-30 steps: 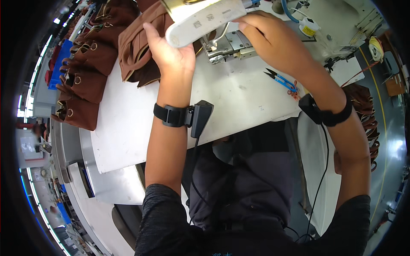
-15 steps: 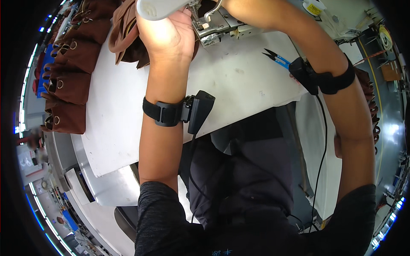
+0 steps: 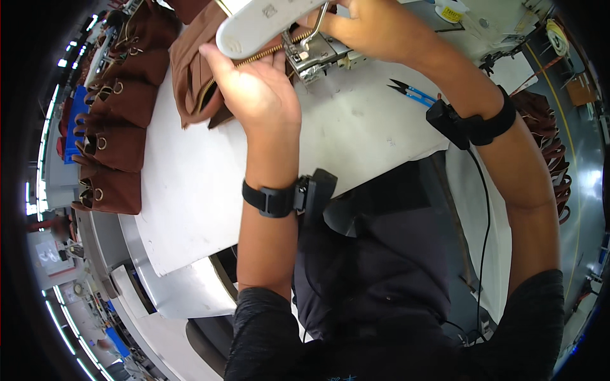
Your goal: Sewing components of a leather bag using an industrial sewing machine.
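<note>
Compared with one second earlier, a longer run of brass zipper (image 3: 267, 52) is exposed in the upper centre of the frame, beside the fingers of the left hand (image 3: 260, 95). The right hand (image 3: 375, 28) has been shifted leftward, its fingertips brought behind the bent metal rod (image 3: 316, 28). The handle ends of the blue snips (image 3: 419, 96) are now largely hidden at the right wrist's black device (image 3: 447, 124).

There are two hands, one left hand (image 3: 260, 95) and one right hand (image 3: 375, 28); two wristbands (image 3: 270, 202); one sewing machine (image 3: 264, 26); one brown workpiece (image 3: 190, 76); one snips (image 3: 416, 94); one table (image 3: 210, 184). At least four finished bags (image 3: 117, 190) line the left; the right-hand heap (image 3: 540, 120) overlaps too much to count.
</note>
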Available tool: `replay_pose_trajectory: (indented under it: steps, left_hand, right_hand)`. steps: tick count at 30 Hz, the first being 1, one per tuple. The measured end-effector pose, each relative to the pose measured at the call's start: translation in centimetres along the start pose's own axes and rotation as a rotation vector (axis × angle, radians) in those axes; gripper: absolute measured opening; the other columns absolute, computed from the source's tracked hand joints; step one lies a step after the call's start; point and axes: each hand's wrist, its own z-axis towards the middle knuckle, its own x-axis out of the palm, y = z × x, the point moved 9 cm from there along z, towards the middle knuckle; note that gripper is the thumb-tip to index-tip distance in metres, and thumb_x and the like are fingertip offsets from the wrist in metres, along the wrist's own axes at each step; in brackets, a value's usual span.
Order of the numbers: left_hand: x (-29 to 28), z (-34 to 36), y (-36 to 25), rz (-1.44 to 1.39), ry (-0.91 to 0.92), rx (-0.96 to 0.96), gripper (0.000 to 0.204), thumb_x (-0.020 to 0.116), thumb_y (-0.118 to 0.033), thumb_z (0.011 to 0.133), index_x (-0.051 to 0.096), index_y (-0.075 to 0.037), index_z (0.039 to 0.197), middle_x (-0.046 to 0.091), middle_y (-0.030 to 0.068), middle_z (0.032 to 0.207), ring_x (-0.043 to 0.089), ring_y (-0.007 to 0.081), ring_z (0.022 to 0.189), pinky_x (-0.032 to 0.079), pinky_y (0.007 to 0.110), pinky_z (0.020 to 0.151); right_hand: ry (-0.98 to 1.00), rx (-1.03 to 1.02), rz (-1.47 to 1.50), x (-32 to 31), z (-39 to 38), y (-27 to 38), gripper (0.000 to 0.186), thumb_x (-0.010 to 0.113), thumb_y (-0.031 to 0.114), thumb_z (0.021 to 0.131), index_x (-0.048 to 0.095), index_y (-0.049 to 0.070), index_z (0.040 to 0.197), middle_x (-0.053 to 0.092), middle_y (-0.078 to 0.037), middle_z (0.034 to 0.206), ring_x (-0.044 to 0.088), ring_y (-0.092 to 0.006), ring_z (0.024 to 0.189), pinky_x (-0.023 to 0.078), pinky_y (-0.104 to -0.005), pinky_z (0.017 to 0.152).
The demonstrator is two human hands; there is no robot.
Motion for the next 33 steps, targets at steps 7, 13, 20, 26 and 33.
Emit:
replay_pose_trajectory:
  steps: [7,13,20,26,33]
  left_hand:
    - [0.3,-3.1,-0.2,-0.072,-0.065,-0.039,0.07,0.037,-0.059,0.108,0.037,-0.005,0.153,0.046,0.0134,0.153,0.045,0.0324,0.139,0.039,0.047,0.117]
    - [-0.7,-4.4,0.3,-0.072,-0.167,-0.063,0.073,0.034,-0.064,0.107,0.036,-0.007,0.154,0.047,0.0097,0.151,0.046,0.0266,0.132,0.037,0.041,0.112]
    - [-0.9,-4.2,1.1,0.012,-0.133,-0.055,0.061,0.036,-0.051,0.11,0.042,-0.004,0.15,0.053,0.0085,0.147,0.054,0.0231,0.129,0.045,0.036,0.105]
    - [-0.2,-2.2,2.9,-0.042,0.004,-0.188,0.043,0.037,-0.029,0.112,0.049,-0.003,0.144,0.058,0.0106,0.143,0.055,0.0224,0.132,0.044,0.037,0.111]
    - [-0.2,-2.4,3.4,-0.155,0.106,-0.275,0.051,0.039,-0.04,0.113,0.06,0.001,0.134,0.066,0.0094,0.134,0.06,0.018,0.124,0.042,0.033,0.108]
  right_hand:
    - [0.139,0.113,-0.015,0.6,-0.7,-0.2,0.025,0.072,0.026,0.096,0.075,0.002,0.097,0.071,-0.008,0.083,0.063,-0.0204,0.076,0.05,-0.0342,0.075]
    - [0.109,0.12,-0.02,0.3,-1.8,0.0,0.022,0.073,0.024,0.088,0.069,0.004,0.08,0.073,-0.007,0.084,0.068,-0.024,0.084,0.051,-0.0372,0.078]
    - [-0.274,-0.241,-0.486,-0.6,-3.3,3.1,0.018,0.071,0.026,0.083,0.069,0.008,0.082,0.069,-0.009,0.085,0.064,-0.0299,0.087,0.045,-0.0422,0.085]
    - [-0.23,-0.065,-0.572,-0.1,-2.8,2.4,0.022,0.065,0.022,0.083,0.074,0.002,0.082,0.072,-0.016,0.088,0.066,-0.0341,0.091,0.045,-0.0477,0.091]
    - [-0.273,-0.176,-0.838,-0.3,-1.7,2.8,0.026,0.069,0.018,0.074,0.076,0.003,0.094,0.074,-0.016,0.095,0.067,-0.0345,0.096,0.042,-0.0572,0.099]
